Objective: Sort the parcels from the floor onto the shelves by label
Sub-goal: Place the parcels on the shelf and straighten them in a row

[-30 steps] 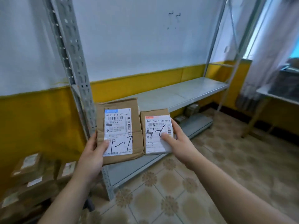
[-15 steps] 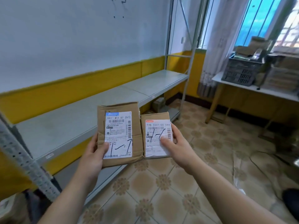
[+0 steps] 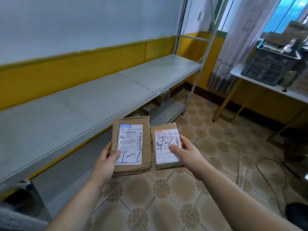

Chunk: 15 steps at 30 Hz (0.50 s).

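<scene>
A tiled floor fills the lower right of the view. Along the wall on the left runs a grey metal shelf, with a lower shelf under it where some small boxes sit, blurred. At far right a white worktop carries a dark slatted crate, beside a pale curtain.

Both parcels are held up in the air in front of the shelf, side by side with their edges nearly touching, labels facing up. The big parcel, brown cardboard, has a white label with "1-7" handwritten on it. The small parcel to its right has a white label with a red strip; its handwritten mark is partly under the thumb.

The left grip clasps the big parcel, thumb on the label and fingers underneath. The right grip clasps the small parcel in the same way.
</scene>
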Each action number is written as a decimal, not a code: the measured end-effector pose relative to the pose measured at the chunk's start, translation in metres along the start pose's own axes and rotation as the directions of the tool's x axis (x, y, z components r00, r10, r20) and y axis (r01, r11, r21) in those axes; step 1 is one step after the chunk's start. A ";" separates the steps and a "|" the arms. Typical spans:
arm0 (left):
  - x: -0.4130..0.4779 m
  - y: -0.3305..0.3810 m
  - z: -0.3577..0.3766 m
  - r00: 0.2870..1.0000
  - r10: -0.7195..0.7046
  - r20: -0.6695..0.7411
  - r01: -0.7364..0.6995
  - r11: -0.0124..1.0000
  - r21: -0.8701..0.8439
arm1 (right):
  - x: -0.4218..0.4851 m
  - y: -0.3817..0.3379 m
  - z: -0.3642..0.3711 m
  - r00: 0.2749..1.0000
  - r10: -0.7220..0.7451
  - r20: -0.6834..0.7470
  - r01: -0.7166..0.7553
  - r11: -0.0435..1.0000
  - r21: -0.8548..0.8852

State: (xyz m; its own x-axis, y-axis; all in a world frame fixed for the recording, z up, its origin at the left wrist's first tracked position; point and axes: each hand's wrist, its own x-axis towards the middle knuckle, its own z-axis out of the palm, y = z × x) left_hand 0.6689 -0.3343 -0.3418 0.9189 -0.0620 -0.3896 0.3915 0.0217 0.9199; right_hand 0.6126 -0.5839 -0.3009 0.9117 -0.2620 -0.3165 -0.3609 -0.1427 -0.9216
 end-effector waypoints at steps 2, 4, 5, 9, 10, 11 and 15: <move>0.013 -0.008 0.000 0.998 -0.048 -0.037 0.048 0.999 0.003 | 0.021 0.001 0.000 0.999 0.028 0.027 -0.027 0.999 -0.042; 0.024 -0.015 0.000 0.992 -0.098 -0.075 0.096 0.995 -0.027 | 0.047 0.002 0.001 0.997 0.057 0.058 -0.052 0.996 -0.075; 0.028 -0.019 0.001 0.988 -0.115 -0.100 0.112 0.993 -0.041 | 0.060 0.002 0.002 0.994 0.068 0.086 -0.059 0.993 -0.098; 0.053 -0.034 0.007 0.962 -0.149 -0.231 0.147 0.989 -0.024 | 0.118 -0.001 0.010 0.968 0.099 0.229 -0.049 0.976 -0.212; 0.062 -0.038 0.010 0.954 -0.148 -0.260 0.147 0.989 -0.026 | 0.134 -0.003 0.011 0.961 0.099 0.259 -0.037 0.971 -0.235; 0.070 -0.042 0.015 0.944 -0.149 -0.296 0.146 0.989 -0.033 | 0.152 -0.003 0.011 0.950 0.098 0.296 -0.022 0.968 -0.249; 0.095 -0.051 0.047 0.884 -0.196 -0.425 0.160 0.980 -0.119 | 0.218 -0.004 0.003 0.895 0.117 0.430 0.027 0.949 -0.316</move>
State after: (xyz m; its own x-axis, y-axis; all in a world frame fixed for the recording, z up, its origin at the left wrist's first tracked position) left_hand 0.7341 -0.3878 -0.4235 0.7558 0.3648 -0.5438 0.5368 0.1303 0.8336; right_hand 0.8134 -0.6374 -0.3669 0.8582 0.1590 -0.4881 -0.3796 -0.4436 -0.8119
